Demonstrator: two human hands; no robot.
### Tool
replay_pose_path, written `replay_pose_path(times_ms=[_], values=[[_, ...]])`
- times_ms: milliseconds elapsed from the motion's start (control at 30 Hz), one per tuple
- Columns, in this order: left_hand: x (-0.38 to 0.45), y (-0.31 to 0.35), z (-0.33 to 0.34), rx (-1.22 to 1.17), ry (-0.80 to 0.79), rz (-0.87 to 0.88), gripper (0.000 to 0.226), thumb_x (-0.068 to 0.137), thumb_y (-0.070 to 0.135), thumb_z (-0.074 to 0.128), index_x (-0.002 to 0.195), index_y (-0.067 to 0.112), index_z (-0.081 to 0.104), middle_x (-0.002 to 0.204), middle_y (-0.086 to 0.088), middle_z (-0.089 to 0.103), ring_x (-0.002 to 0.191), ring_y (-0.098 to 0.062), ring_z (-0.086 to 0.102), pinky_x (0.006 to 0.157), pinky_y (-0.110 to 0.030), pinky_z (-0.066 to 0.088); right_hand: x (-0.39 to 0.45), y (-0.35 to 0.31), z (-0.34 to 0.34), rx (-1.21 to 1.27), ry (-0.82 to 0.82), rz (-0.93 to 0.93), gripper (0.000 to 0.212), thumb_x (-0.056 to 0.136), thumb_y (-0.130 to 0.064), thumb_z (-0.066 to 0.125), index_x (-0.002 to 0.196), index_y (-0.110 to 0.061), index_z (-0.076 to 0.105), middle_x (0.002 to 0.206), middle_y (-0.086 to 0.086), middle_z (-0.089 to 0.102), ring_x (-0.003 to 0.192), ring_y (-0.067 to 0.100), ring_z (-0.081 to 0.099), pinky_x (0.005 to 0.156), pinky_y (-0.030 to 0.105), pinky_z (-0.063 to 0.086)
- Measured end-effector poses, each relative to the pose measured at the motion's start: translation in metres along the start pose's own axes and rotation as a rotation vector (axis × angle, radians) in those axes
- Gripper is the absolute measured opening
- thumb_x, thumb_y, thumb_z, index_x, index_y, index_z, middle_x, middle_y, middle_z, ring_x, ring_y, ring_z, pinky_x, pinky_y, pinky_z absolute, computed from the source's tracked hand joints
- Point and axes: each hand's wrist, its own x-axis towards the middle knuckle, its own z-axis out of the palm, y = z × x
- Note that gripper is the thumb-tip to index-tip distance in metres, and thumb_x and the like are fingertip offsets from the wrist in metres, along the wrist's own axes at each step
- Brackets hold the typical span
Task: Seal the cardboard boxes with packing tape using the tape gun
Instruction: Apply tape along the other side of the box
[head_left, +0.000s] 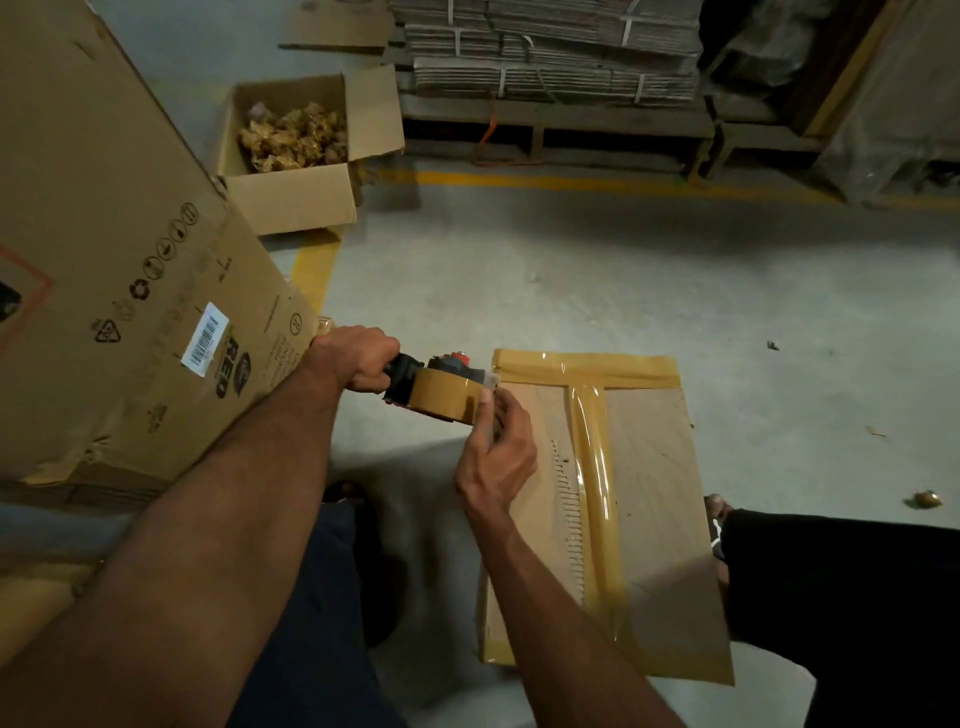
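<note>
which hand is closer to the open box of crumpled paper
Left. The left hand grips the black tape gun handle, below the open cardboard box of crumpled brown paper. The right hand sits farther away, at the roll's front.

Concrete floor (571, 291) under 3 boxes (639, 499)

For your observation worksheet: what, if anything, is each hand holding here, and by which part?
The left hand grips the tape gun by its black handle. The right hand pinches the tape at the gun's front end, by the roll.
</note>
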Motion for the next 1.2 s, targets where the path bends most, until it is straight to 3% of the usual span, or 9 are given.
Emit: replay_pose_path(times_ms=[167,433,500,700,833,900,1000,1100,1200], values=[[-0.003,-0.010,0.008,0.002,-0.049,-0.123,0.020,0.083,0.024,0.068,0.097,0.017,0.055,0.093,-0.006,0.060,0.083,-0.024,0.057,0.069,-0.033,0.045,0.033,0.001,-0.014,-0.267,-0.085,-0.068,0.015,0.097,-0.039,0.066,0.104,-0.026,0.069,0.098,-0.012,0.071,0.088,0.006,0.065,0.084,0.037,0.058],[0.021,0.010,0.057,-0.256,-0.182,-0.336,0.022,0.078,0.025,0.072,0.097,0.014,0.068,0.086,-0.007,0.065,0.086,-0.026,0.064,0.087,-0.041,0.056,0.079,-0.027,-0.004,-0.610,-0.231,-0.020,0.009,0.087,-0.022,0.068,0.093,-0.017,0.072,0.090,0.001,0.072,0.085,0.022,0.069,0.069,0.028,0.042],[0.016,0.021,0.078,-0.327,-0.167,-0.427,0.016,0.085,0.023,0.072,0.092,0.010,0.067,0.088,-0.009,0.066,0.087,-0.027,0.062,0.091,-0.043,0.055,0.082,-0.026,-0.003,-0.607,-0.208,-0.006,0.007,0.088,-0.018,0.068,0.093,-0.016,0.073,0.089,0.001,0.072,0.084,0.022,0.070,0.067,0.027,0.041],[0.034,0.081,0.190,-0.808,-0.044,-0.663,0.029,0.097,0.023,0.061,0.124,0.013,0.066,0.125,-0.017,0.067,0.115,-0.034,0.064,0.092,-0.038,0.051,0.074,-0.010,0.006,-0.522,-0.145,-0.043,0.007,0.089,-0.020,0.070,0.094,-0.024,0.068,0.090,-0.003,0.071,0.083,0.019,0.067,0.068,0.029,0.041],[0.039,0.116,0.226,-0.914,0.025,-0.639,0.050,0.095,0.031,0.066,0.134,0.003,0.050,0.127,-0.021,0.059,0.114,-0.045,0.061,0.093,-0.046,0.050,0.071,0.003,0.003,-0.470,-0.146,-0.056,0.013,0.091,-0.029,0.077,0.094,-0.028,0.064,0.090,-0.009,0.071,0.083,0.013,0.065,0.070,0.031,0.045],[0.042,0.122,0.239,-0.885,-0.060,-0.561,0.040,0.102,0.026,0.057,0.128,-0.003,0.050,0.124,-0.023,0.060,0.112,-0.044,0.061,0.092,-0.042,0.048,0.070,0.008,0.002,-0.427,-0.148,-0.058,0.015,0.090,-0.033,0.078,0.093,-0.028,0.064,0.088,-0.010,0.071,0.081,0.013,0.066,0.072,0.033,0.051],[0.043,0.124,0.228,-0.931,-0.131,-0.493,0.027,0.096,0.018,0.062,0.115,-0.001,0.061,0.112,-0.018,0.065,0.108,-0.038,0.062,0.085,-0.036,0.049,0.071,0.008,-0.003,-0.399,-0.168,-0.040,0.018,0.089,-0.038,0.078,0.093,-0.026,0.066,0.085,-0.010,0.072,0.080,0.011,0.066,0.071,0.033,0.053],[0.033,0.124,0.179,-1.073,-0.013,-0.541,0.038,0.083,0.038,0.075,0.111,0.014,0.067,0.104,-0.011,0.069,0.101,-0.030,0.068,0.082,-0.031,0.054,0.078,0.005,-0.012,-0.350,-0.245,-0.005,0.020,0.087,-0.040,0.080,0.090,-0.023,0.069,0.076,-0.014,0.068,0.072,0.005,0.063,0.063,0.026,0.049],[0.021,0.132,0.112,-1.570,0.177,-0.526,0.012,0.092,0.027,0.066,0.099,0.017,0.068,0.101,-0.011,0.071,0.091,-0.028,0.069,0.080,-0.034,0.056,0.087,-0.004,-0.028,-0.266,-0.404,0.026,0.020,0.086,-0.037,0.082,0.087,-0.019,0.072,0.076,-0.010,0.071,0.074,0.010,0.067,0.068,0.028,0.055]])
